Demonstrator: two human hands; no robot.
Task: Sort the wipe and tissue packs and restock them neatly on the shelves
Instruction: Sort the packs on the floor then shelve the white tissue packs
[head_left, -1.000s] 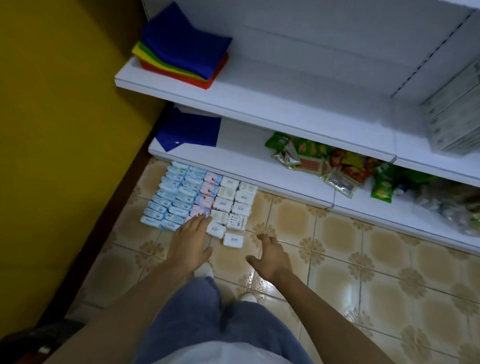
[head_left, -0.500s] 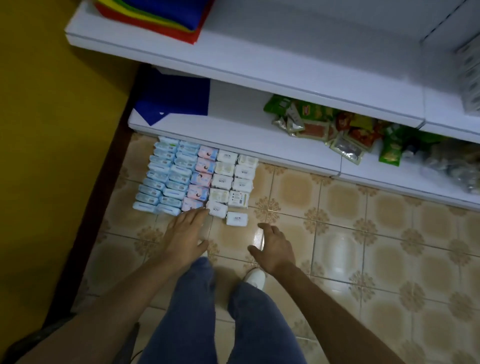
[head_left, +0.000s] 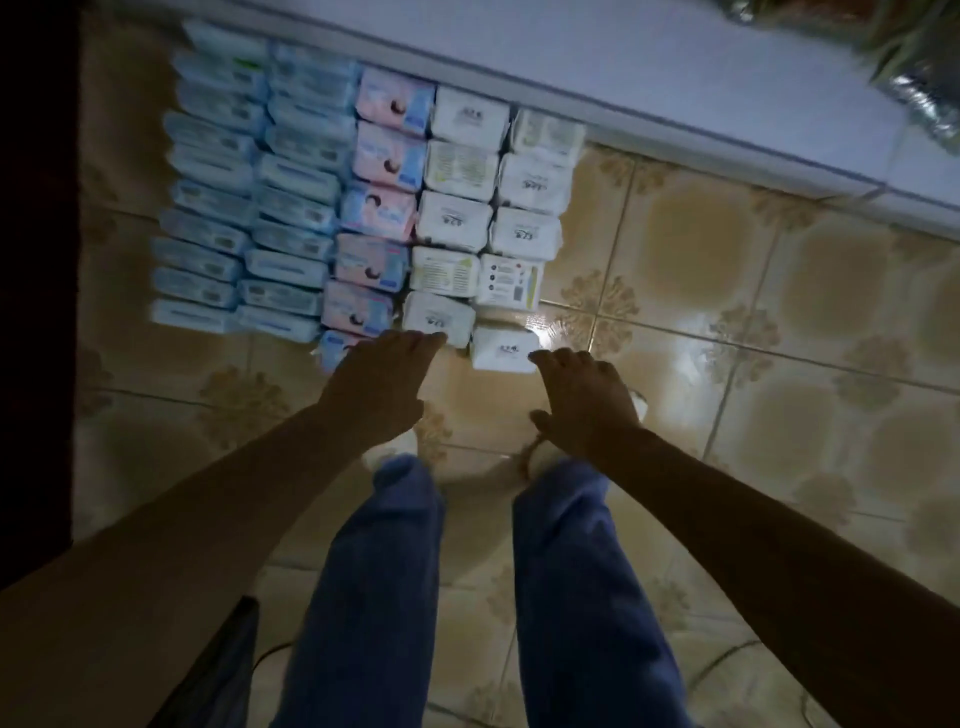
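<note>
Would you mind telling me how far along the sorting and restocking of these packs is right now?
Sorting looks done: blue packs, pink packs and white packs lie in columns on the floor. In hand: the left hand reaches the pink column's near end, the right hand is at the nearest white pack; neither grips anything. Remaining: all restocking, as every visible pack is off the shelf.

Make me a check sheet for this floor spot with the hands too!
surface: shiny beige floor tiles.
job's things: blue packs in two columns, pink packs in one, white packs in two, on the floor against the shelf.
clutter: nothing seen.
grips: left hand flat, fingers over the nearest pink and white packs; right hand empty, fingertips at the end white pack.
cables: thin curved line by the left leg, unclear.
surroundings: snack packets on the shelf; dark wall left.
</note>
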